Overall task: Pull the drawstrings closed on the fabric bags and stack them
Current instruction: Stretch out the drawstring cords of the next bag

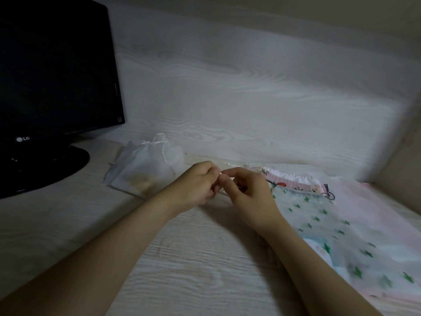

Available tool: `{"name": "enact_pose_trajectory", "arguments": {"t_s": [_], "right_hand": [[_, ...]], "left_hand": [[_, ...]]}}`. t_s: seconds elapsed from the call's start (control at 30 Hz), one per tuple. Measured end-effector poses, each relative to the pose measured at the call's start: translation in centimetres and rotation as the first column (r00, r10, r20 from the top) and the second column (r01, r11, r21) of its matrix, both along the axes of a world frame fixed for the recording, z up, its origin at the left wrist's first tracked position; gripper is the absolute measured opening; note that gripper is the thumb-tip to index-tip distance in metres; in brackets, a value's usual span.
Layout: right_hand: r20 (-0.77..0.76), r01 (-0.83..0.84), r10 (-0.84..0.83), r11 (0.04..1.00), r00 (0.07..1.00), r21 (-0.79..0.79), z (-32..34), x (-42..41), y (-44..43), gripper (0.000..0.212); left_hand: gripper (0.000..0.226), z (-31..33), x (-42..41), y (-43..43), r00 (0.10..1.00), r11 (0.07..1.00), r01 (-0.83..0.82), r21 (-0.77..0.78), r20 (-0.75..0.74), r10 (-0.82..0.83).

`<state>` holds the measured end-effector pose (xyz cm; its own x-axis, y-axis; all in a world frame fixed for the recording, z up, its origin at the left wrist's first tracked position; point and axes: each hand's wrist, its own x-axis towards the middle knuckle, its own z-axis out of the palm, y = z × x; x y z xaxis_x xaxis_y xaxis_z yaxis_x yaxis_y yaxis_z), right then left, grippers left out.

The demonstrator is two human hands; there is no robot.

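Dim pale wood-grain desk [193, 258], wall [227, 76], black monitor [54, 65].

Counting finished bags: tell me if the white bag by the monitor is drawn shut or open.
Shut. The white bag has its mouth gathered tight at the top, its cord hanging loose.

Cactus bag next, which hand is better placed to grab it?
Right, probably. Both pinch the drawstring. The right hand sits just beside the cactus bag; the left hand would have to cross over it.
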<state>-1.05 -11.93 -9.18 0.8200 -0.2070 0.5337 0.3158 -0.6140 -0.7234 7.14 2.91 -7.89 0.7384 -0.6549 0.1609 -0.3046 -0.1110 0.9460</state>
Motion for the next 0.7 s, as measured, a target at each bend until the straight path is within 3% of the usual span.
{"name": "enact_pose_trajectory", "arguments": {"t_s": [0.2, 0.4, 0.53, 0.7], "right_hand": [[-0.004, -0.006, 0.006, 0.998, 1.0, 0.07, -0.04, 0.01, -0.34, 0.013], [-0.028, -0.019, 0.022, 0.994, 0.999, 0.104, 0.1, -0.11, -0.24, 0.017], [-0.018, 0.056, -0.055, 0.997, 0.998, 0.06, -0.13, 0.19, -0.17, 0.018], [-0.018, 0.082, -0.081, 0.995, 0.997, 0.052, -0.1, 0.26, 0.09, 0.019]], "left_hand": [[0.022, -0.36, 0.65, 0.09, 0.986, 0.999, 0.02, 0.04, 0.167, -0.026], [0.02, -0.03, 0.52, 0.47, 0.995, 0.998, 0.03, 0.047, 0.092, -0.034], [0.018, -0.09, 0.83, 0.55, 0.997, 0.998, 0.037, -0.049, 0.072, -0.034], [0.008, 0.17, 1.12, 0.94, 0.987, 0.991, 0.032, -0.129, 0.161, -0.011]]}}
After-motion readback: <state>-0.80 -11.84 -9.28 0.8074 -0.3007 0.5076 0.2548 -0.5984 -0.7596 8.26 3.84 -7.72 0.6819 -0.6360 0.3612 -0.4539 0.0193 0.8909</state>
